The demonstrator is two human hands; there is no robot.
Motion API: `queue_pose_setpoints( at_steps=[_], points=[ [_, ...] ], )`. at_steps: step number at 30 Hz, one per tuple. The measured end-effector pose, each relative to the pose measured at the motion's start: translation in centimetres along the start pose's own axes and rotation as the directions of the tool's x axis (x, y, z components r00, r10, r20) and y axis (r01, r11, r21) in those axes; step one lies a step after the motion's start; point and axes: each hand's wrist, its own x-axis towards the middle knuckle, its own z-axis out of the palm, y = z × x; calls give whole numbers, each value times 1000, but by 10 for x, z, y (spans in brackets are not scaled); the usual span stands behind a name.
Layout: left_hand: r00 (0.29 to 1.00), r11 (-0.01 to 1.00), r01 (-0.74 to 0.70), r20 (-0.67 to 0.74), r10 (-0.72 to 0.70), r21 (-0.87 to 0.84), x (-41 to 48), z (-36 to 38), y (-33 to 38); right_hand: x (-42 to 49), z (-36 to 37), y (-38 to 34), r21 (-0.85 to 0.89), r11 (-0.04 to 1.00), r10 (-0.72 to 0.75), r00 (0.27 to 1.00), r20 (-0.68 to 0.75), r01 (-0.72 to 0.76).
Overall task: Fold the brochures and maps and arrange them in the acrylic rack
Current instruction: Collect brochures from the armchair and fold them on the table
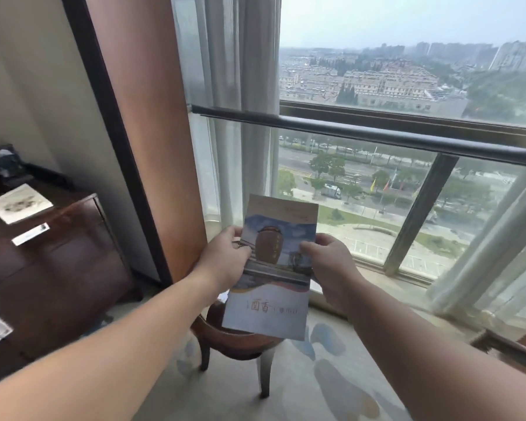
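Several loose sheets (20, 203) lie on the dark desk (73, 253) at the left of the frame. A dark stand (3, 161) at its far upper-left end may be the rack, though it is too blurred to tell. Moving to centre, the left hand (222, 259) pinches the brochure (274, 268) by its left edge, thumb on the printed face and fingers curled behind. The brochure is held upright in the air above a small wooden seat (231, 344). A horizontal crease seems to cross it just below the thumbs. The right hand (328, 262) pinches the opposite edge likewise. To fold well, I judge both grips should bring the top edge level with the bottom, corners matched, before pressing the crease flat, best against the desk rather than mid-air by the window (407, 86) at right.
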Motion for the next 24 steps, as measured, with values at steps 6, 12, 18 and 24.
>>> queue_pose_setpoints(
  at_steps=[6, 12, 18, 24],
  points=[
    [997, 997, 51, 48, -54, 64, 55, -19, -35, 42, 41, 22, -46, 995, 87, 994, -69, -90],
    [992, 989, 86, 87, -97, 123, 121, 1, -64, 109, 45, 39, -176, 975, 118, 989, -92, -133],
    [985, 967, 110, 106, -137, 229, 205, 25, -73, 198, 49, 53, -187, 965, 166, 979, -118, -186],
    [968, 959, 121, 181, -171, 256, 268, 49, -93, 251, 43, 66, -257, 936, 200, 964, -174, -240]
  ],
)
